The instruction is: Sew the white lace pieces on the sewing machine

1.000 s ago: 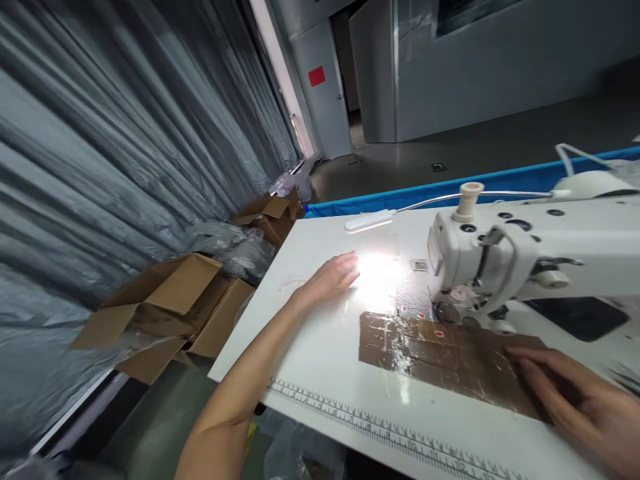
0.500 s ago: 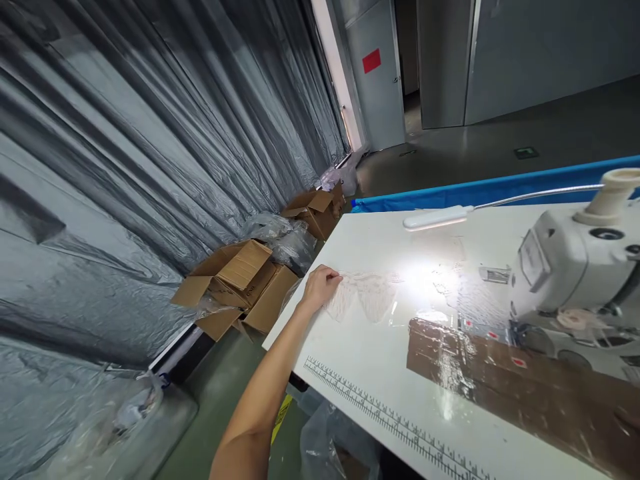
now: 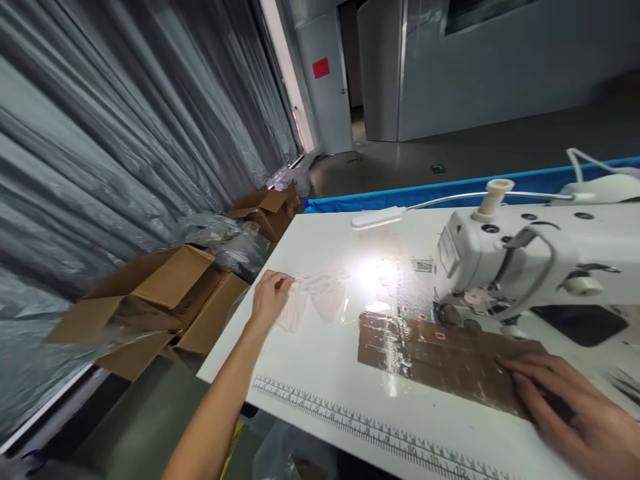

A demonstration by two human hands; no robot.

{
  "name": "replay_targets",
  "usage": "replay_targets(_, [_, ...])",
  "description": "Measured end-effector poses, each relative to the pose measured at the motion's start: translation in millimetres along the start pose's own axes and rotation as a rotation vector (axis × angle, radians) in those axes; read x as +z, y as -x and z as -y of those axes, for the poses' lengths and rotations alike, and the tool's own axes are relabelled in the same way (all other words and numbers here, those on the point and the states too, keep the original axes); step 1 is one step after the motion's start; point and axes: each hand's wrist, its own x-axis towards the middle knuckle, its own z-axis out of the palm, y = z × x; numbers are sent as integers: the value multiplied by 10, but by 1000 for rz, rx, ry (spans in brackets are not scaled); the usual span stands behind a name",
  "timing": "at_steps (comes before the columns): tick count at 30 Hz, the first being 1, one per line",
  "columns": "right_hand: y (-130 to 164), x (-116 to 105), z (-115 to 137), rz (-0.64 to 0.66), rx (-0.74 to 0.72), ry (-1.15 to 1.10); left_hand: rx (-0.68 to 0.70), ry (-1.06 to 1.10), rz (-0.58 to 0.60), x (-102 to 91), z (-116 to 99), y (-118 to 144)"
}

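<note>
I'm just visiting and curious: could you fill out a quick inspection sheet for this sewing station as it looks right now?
Surface: white table with a printed ruler along its near edge.
Job's things: clear plastic piece; brown taped patch by the sewing machine.
Clutter: nothing seen on the table.
Hands: left hand pinches the clear plastic piece's edge; right hand lies flat on the brown patch.
Cables: white cable behind the machine; gooseneck lamp.
Surroundings: open cardboard boxes on the floor, plastic curtain, blue edge.
</note>
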Motion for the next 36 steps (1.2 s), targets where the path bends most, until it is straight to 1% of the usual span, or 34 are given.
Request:
replay_targets(2, [10, -22, 38, 11, 0, 41, 38, 10, -51, -26, -8, 6])
replay_targets(3, [16, -26, 52, 19, 10, 51, 98, -11, -91, -42, -17, 15])
replay_targets(4, [21, -28, 60, 25, 20, 59, 185, -49, -144, -57, -33, 27])
replay_targets(6, [24, -30, 64, 30, 34, 66, 419, -147, -253, -78, -92, 61])
replay_targets(8, [19, -39, 64, 28, 45, 68, 650, -224, -307, -83, -194, 103])
replay_targets(11, [8, -66, 123, 2, 65, 44, 899, -253, -265, -68, -416, 180])
replay_targets(13, [8, -71, 254, -43, 96, -24, 999, -211, -223, -43, -597, 248])
replay_targets(15, [5, -40, 476, -39, 187, -162, 1049, -133, -167, -9, -793, 341])
replay_targets(16, [-6, -8, 614, 20, 250, -266, 1057, -84, -131, 10, -895, 399])
replay_targets(17, [-25, 34, 759, 131, 364, -391, 1063, -29, -90, 30, -995, 463])
replay_targets(18, [-56, 83, 904, 273, 489, -543, 1066, 28, -40, 50, -1093, 531])
replay_targets(19, [-99, 136, 1038, 392, 567, -728, 1073, 85, 26, 68, -1186, 598])
replay_targets(21, [-205, 245, 1250, 526, 652, -1066, 1098, 192, 200, 100, -1344, 697])
replay_targets(22, [-261, 297, 1318, 557, 672, -1152, 1105, 234, 290, 115, -1407, 715])
replay_targets(24, [-354, 395, 1382, 565, 674, -1173, 1072, 282, 442, 157, -1503, 656])
replay_targets(26, [-405, 484, 1377, 519, 646, -1096, 946, 290, 530, 240, -1573, 470])
replay_targets(28, [-414, 549, 1345, 480, 618, -1039, 766, 310, 556, 396, -1643, 197])
replay_targets(29, [-407, 564, 1330, 470, 614, -1023, 697, 317, 546, 503, -1683, 51])
replay_targets(30, [-394, 563, 1315, 467, 612, -1011, 664, 319, 558, 625, -1725, -91])
replay_targets(32, [-352, 506, 1280, 469, 604, -989, 612, 281, 552, 886, -1808, -333])
replay_targets(34, [-295, 378, 1210, 470, 581, -943, 583, 262, 548, 1107, -1866, -498])
replay_targets(36, [-246, 205, 1074, 472, 541, -835, 579, 254, 570, 1232, -1878, -587])
